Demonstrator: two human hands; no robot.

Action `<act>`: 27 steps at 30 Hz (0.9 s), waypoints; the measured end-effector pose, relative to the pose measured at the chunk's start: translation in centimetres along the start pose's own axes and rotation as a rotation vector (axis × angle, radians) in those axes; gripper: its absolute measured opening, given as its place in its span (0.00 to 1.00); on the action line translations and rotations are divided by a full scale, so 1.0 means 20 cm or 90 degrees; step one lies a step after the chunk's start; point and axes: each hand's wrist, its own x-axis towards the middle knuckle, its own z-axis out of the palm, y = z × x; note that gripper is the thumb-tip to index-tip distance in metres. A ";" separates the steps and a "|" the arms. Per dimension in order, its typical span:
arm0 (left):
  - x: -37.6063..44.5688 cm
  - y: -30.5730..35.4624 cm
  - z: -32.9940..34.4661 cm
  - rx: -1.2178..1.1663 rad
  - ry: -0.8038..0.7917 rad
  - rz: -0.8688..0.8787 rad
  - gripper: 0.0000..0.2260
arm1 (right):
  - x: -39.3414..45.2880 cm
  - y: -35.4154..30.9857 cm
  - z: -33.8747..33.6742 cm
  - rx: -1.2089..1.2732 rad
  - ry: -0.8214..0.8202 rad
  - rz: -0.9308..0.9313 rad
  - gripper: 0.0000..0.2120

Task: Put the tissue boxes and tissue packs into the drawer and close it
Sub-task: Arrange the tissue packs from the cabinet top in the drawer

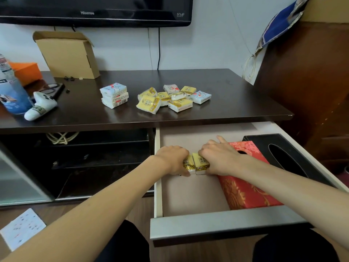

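Fingers of both hands, left (174, 159) and right (220, 157), clasp yellow tissue packs (200, 163), half hiding them inside the drawer (226, 224).

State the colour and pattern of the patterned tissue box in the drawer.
Red tissue box with gold floral pattern; head view.

We see a dark TV stand top (236, 95) bearing loose tissue packs (170, 99), a stacked pack pile (114, 95), a cardboard box (69, 55) and a spray bottle (11, 89).

A single head-worn wide-angle view looks forward and down, close over an open drawer (222, 223) at five o'clock, toward a dark tabletop (236, 95) at twelve o'clock.
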 end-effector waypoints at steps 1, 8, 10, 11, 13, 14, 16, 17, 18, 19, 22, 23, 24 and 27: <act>-0.01 0.00 0.00 0.001 0.000 0.000 0.23 | 0.00 0.00 0.00 0.001 -0.003 0.001 0.16; -0.07 0.07 -0.13 -0.023 -0.040 -0.037 0.27 | -0.04 -0.01 -0.07 0.026 -0.012 0.015 0.28; -0.09 0.08 -0.20 -0.049 -0.057 -0.041 0.29 | -0.06 0.03 -0.13 0.074 0.012 0.019 0.33; -0.10 0.08 -0.25 -0.068 -0.064 -0.045 0.28 | -0.06 0.06 -0.17 0.114 0.031 0.025 0.34; -0.12 0.04 -0.38 -0.121 -0.061 -0.054 0.25 | -0.06 0.14 -0.29 0.216 0.077 0.054 0.30; -0.13 0.01 -0.45 -0.142 -0.047 -0.054 0.22 | -0.04 0.19 -0.35 0.260 0.095 0.071 0.24; -0.14 -0.05 -0.58 -0.162 -0.002 -0.047 0.16 | 0.02 0.29 -0.48 0.331 0.121 0.104 0.12; -0.14 -0.08 -0.64 -0.165 0.026 -0.046 0.14 | 0.05 0.32 -0.55 0.353 0.134 0.117 0.07; -0.13 -0.11 -0.69 -0.165 0.055 -0.050 0.12 | 0.08 0.35 -0.60 0.366 0.152 0.127 0.05; -0.12 -0.15 -0.73 -0.157 0.087 -0.062 0.12 | 0.12 0.37 -0.64 0.376 0.173 0.138 0.05; -0.07 -0.25 -0.82 -0.091 0.185 -0.136 0.12 | 0.23 0.41 -0.70 0.401 0.195 0.174 0.08; -0.05 -0.29 -0.82 -0.080 0.211 -0.166 0.12 | 0.27 0.41 -0.70 0.403 0.190 0.180 0.09; -0.04 -0.33 -0.82 -0.079 0.233 -0.199 0.12 | 0.31 0.42 -0.69 0.404 0.188 0.184 0.09; 0.00 -0.43 -0.75 -0.102 0.279 -0.282 0.12 | 0.44 0.41 -0.64 0.426 0.190 0.204 0.11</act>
